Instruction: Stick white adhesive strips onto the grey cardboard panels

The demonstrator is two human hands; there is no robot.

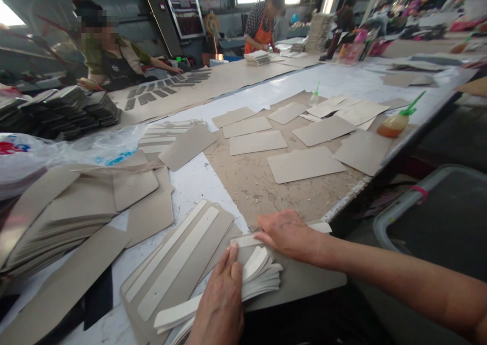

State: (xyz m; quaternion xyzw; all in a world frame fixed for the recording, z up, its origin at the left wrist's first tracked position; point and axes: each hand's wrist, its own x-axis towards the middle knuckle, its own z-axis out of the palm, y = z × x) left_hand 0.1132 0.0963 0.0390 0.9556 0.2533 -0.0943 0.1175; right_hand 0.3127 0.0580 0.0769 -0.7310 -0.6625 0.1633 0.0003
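My left hand (222, 297) lies over a bundle of white strips (262, 276), whose ends stick out on both sides of it. Its fingertips also press on one end of a single white strip (247, 240) along the top edge of a grey-beige panel (304, 279). My right hand (287, 233) is closed at that strip, thumb on top, and the strip's far end shows past the wrist. Left of my hands, more panels are stacked, the top one carrying two white strips (178, 261) laid lengthwise.
Loose beige panels (306, 165) spread over a brown board (243, 182). A glue bottle (395, 122) with a green nozzle stands near the table's right edge. Tall panel stacks (57, 233) are at left. A plastic bin (437, 213) is at right. Two people work across the table.
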